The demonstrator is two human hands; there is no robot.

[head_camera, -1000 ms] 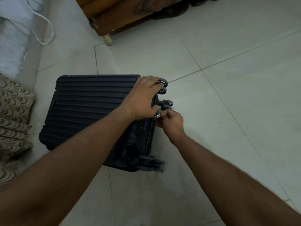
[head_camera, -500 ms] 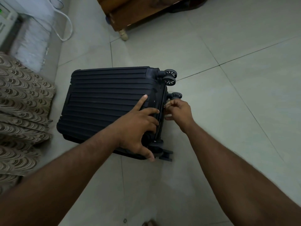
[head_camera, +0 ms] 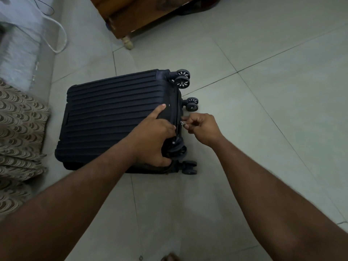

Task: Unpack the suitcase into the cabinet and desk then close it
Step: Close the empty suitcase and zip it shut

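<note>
Hands working on a dark navy ribbed hard-shell suitcase (head_camera: 113, 113) lying on the tiled floor (head_camera: 263, 91).
Left hand (head_camera: 154, 136) is gripping its wheeled end; right hand (head_camera: 203, 125) is pinching the small metal zipper pull (head_camera: 183, 123). No writing is showing.

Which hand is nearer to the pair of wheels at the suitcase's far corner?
Right, narrowly. The right hand pinches the zipper pull on the wheel end, below the far wheels. The left hand grips the suitcase at its near corner.
</note>
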